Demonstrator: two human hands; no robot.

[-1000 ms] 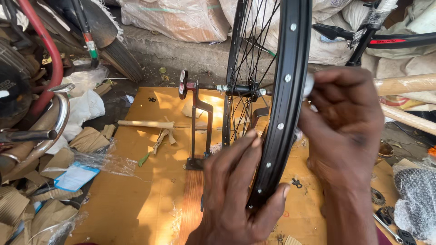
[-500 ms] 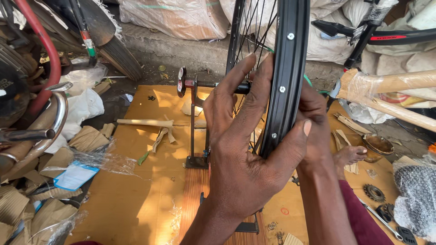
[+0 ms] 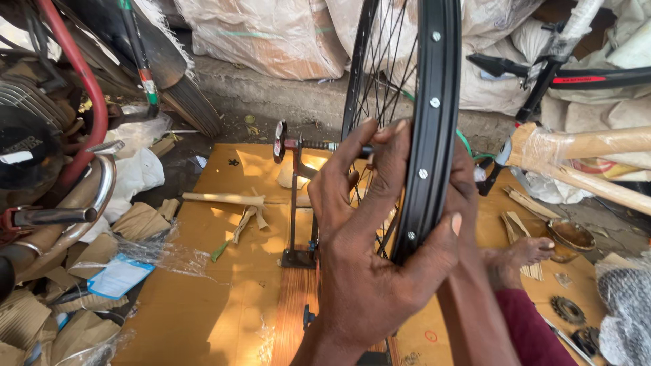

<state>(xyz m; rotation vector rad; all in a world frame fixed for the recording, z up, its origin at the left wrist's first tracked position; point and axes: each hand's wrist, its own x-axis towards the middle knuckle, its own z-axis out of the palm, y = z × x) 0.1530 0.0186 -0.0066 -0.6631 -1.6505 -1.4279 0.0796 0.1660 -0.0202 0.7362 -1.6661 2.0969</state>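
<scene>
My left hand [image 3: 380, 271] grips the black rim [image 3: 430, 135], fingers on spokes [image 3: 386, 74] — right hand [image 3: 464, 190] clasps behind — squeeze pairs evenly, judging tension.

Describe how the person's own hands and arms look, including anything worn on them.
Both hands are bare: no gloves, rings or watch visible. The left hand has short nails and a bare wrist. The right hand is mostly hidden behind the rim; its forearm ends in a dark red sleeve.

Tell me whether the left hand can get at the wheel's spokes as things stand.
Probably yes: the left hand already grips the black rim, its fingers lying among the spokes, with nothing between.
</scene>
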